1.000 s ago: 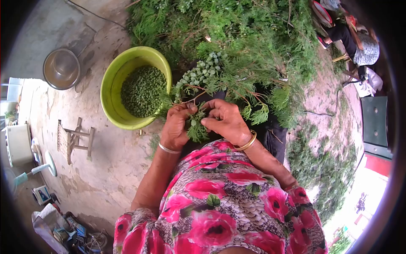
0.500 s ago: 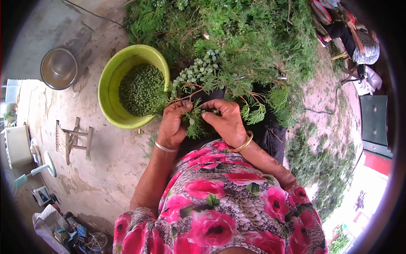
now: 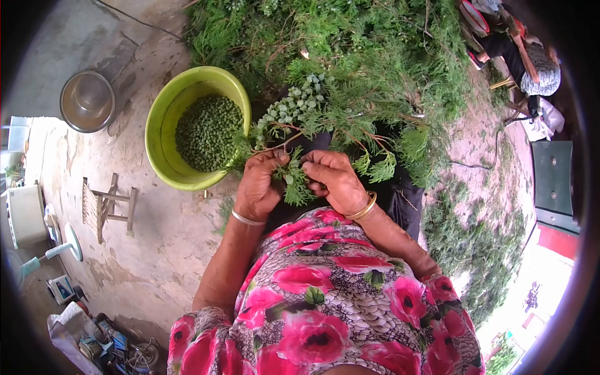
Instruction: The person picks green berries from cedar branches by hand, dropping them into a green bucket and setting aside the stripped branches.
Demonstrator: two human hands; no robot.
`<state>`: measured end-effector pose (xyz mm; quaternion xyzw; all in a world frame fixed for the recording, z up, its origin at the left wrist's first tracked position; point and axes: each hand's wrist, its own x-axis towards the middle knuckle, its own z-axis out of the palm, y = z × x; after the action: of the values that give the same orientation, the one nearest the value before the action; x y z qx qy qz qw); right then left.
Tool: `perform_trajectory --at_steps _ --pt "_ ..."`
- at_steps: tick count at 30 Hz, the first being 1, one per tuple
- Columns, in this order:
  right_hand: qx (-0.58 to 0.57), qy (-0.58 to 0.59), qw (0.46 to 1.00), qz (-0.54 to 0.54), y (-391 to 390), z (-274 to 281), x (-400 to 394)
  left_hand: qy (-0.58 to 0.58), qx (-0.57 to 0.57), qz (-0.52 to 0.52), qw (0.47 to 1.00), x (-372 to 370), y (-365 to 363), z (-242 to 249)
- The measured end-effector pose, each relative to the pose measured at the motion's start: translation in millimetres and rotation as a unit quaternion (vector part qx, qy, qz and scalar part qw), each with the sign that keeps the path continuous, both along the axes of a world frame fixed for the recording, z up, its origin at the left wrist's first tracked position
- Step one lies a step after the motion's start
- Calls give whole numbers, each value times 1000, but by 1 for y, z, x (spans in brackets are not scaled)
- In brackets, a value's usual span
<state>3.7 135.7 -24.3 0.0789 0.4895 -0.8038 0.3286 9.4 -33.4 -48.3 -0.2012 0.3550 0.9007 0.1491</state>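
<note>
My left hand [image 3: 257, 187] is closed, thumb against fingers, on a cypress branch [image 3: 275, 145]. A green leafy sprig [image 3: 296, 181] of it hangs down between my two hands. Close beside that sprig is my right hand [image 3: 337, 181], its fingers curled inward; whatever lies in them is hidden. A thick cluster of pale green cones [image 3: 294, 106] sits just beyond my fingers. To the left stands a yellow-green bucket [image 3: 156, 134], partly filled with loose green cones [image 3: 209, 131]. Some leaves of the branch lie over the bucket's near right rim.
A large heap of cypress branches [image 3: 350, 50] spreads beyond my hands. A metal bowl [image 3: 87, 102] and a small wooden stool [image 3: 109, 207] stand on the floor at left. Another person [image 3: 519, 56] sits at the upper right. Scattered greenery [image 3: 469, 244] covers ground at right.
My right hand has drawn slightly right and down, away from the sprig, and its fingers have curled in more. The left hand keeps its hold, nearly still.
</note>
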Motion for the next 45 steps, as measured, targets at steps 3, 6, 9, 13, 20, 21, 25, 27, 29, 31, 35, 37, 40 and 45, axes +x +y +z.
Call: perform_trajectory --at_steps 3,6,9,13,20,21,25,27,29,31,35,37,40,45 --pt "-4 31 999 -15 0 -1 2 -2 -29 16 999 -1 0 -3" --pt "-59 54 996 -43 10 13 -2 -7 33 4 999 -2 -2 3" --pt "-97 7 995 -34 18 41 -9 -37 53 3 998 -3 -6 1" --pt "-36 247 959 136 27 105 -5 -44 39 21 998 -5 -10 -9" --pt "-237 282 803 469 -6 204 10 -21 101 -33 994 -6 -20 -30" --pt "-225 288 809 461 -3 207 10 -14 146 -51 988 -6 -24 -27" --pt "-168 308 833 428 7 225 8 -21 -36 -28 999 -5 -12 -9" --pt "-130 320 847 404 17 238 8 -42 -71 -34 996 -6 -6 1" --pt "-98 333 859 378 28 246 8 -37 -99 -35 994 -7 -6 -6" --pt "-76 345 863 360 36 248 7 -34 -94 -33 994 -7 -10 -11" --pt "-48 440 887 135 47 149 15 -19 -36 -28 999 -2 -9 -16" --pt "244 395 875 139 44 130 -10 -23 58 -41 997 0 -8 -10" --pt "269 124 954 44 37 40 -7 -18 80 -14 997 0 -3 -2" --pt "281 303 910 -7 8 -1 -8 37 135 -71 988 0 -9 -16"
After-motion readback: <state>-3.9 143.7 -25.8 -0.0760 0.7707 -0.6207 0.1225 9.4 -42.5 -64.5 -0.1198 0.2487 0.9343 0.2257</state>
